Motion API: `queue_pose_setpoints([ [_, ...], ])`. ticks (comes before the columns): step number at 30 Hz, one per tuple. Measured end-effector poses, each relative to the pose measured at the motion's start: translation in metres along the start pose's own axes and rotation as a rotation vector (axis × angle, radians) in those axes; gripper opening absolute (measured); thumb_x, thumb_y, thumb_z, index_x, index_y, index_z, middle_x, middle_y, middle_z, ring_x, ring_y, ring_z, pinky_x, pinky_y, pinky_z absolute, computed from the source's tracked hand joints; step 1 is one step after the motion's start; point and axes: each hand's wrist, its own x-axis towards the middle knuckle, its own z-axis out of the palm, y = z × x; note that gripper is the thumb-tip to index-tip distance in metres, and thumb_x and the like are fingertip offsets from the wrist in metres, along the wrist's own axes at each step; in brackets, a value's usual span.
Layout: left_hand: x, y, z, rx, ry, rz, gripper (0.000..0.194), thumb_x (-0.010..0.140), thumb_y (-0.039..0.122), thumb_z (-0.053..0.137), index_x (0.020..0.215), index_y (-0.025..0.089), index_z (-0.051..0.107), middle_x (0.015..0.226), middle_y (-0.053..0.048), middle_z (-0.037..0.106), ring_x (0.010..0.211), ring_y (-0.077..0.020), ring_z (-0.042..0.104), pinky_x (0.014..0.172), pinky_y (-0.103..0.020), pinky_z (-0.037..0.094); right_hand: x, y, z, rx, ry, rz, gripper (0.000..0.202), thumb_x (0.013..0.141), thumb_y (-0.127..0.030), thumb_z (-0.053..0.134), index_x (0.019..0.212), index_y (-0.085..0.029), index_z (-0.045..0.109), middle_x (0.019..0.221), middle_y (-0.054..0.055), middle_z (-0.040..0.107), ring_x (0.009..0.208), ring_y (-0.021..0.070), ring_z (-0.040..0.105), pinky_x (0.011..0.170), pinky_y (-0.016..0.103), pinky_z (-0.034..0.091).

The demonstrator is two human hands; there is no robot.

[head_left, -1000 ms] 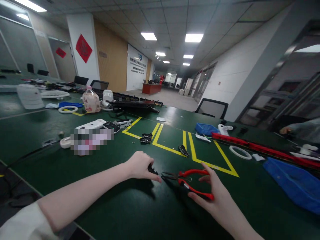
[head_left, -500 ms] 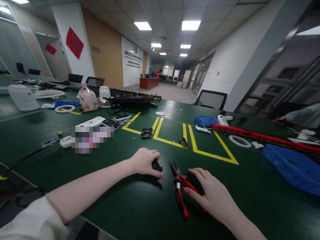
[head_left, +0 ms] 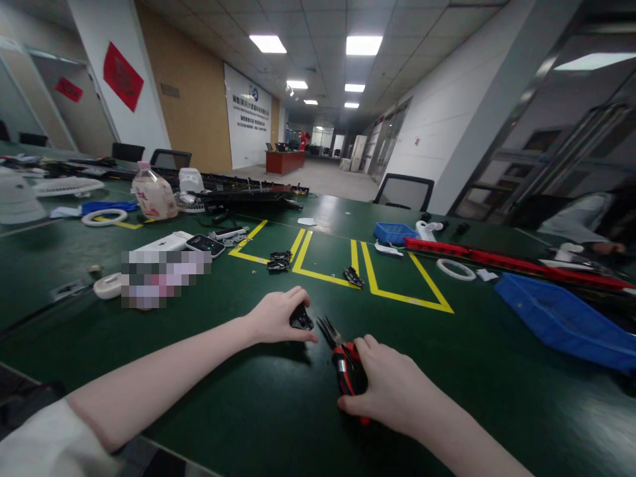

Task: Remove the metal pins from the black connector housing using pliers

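Note:
My left hand (head_left: 279,317) is closed around a small black plastic part (head_left: 301,318), partly hidden by the fingers. Close to its right, my right hand (head_left: 390,387) has its thumb and fingers around the handles of needle-nose pliers (head_left: 342,354). The pliers have red and black grips, and their slim jaws stand slightly apart, pointing up and left towards the black part. Beyond my hands, similar black parts (head_left: 279,261) lie by the yellow tape on the left, and another black part (head_left: 354,277) rests on the tape further right.
A blue tray (head_left: 561,318) sits at the right, with a white ring (head_left: 456,269) and a long red strip (head_left: 497,260) behind it. A white phone-like box (head_left: 163,244) and a bottle (head_left: 153,192) stand left on the green table (head_left: 238,411). At far right is another person's sleeve (head_left: 579,218).
My right hand has moved in and closed around the pliers' handles, which are now nearer together. My left hand still holds the black part. The whole view has shifted slightly.

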Motion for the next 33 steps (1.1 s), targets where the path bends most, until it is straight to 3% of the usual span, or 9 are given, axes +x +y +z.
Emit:
queue_pose_setpoints([
  [4,-0.001,0.0,0.001,-0.077,-0.008,0.0,0.061,0.077,0.064,0.07,0.115,0.02,0.052,0.109,-0.005,0.061,0.085,-0.0238,0.064,0.074,-0.036,0.048,0.007,0.012,0.004,-0.039,0.082,0.009,0.04,0.094,-0.038,0.066,0.128,-0.018,0.058,0.132,0.011,0.059,0.113,0.0256,0.061,0.091,0.047,0.055],
  [14,-0.002,0.004,0.003,-0.396,-0.009,-0.078,0.065,0.071,0.05,0.08,0.117,0.02,0.047,0.113,-0.007,0.059,0.101,-0.0258,0.059,0.086,-0.039,0.05,0.047,0.047,0.034,-0.036,0.473,-0.006,0.037,0.095,-0.038,0.064,0.126,-0.018,0.06,0.127,0.01,0.061,0.11,0.0244,0.063,0.092,0.047,0.055],
  [21,-0.006,0.018,0.006,-0.729,-0.065,-0.133,0.065,0.07,0.033,0.084,0.12,0.022,0.043,0.122,-0.007,0.054,0.109,-0.0239,0.055,0.094,-0.039,0.046,0.048,0.068,0.05,0.106,0.733,-0.183,0.032,0.095,-0.039,0.063,0.119,-0.018,0.061,0.118,0.008,0.064,0.099,0.0206,0.065,0.084,0.041,0.057],
  [26,-0.008,0.024,0.011,-1.004,-0.17,-0.202,0.07,0.071,0.027,0.084,0.125,0.025,0.039,0.13,-0.009,0.051,0.104,-0.0211,0.059,0.082,-0.034,0.051,0.048,0.072,0.057,0.165,0.899,-0.311,0.034,0.095,-0.042,0.062,0.119,-0.018,0.061,0.118,0.008,0.063,0.1,0.0213,0.063,0.084,0.042,0.056],
  [33,-0.011,0.036,0.013,-1.282,-0.204,-0.314,0.08,0.064,0.014,0.08,0.132,0.026,0.039,0.129,-0.008,0.052,0.104,-0.0194,0.06,0.083,-0.032,0.049,0.048,0.068,0.058,0.197,0.995,-0.462,0.033,0.094,-0.045,0.061,0.112,-0.018,0.06,0.108,0.006,0.062,0.096,0.0206,0.062,0.082,0.041,0.054],
])
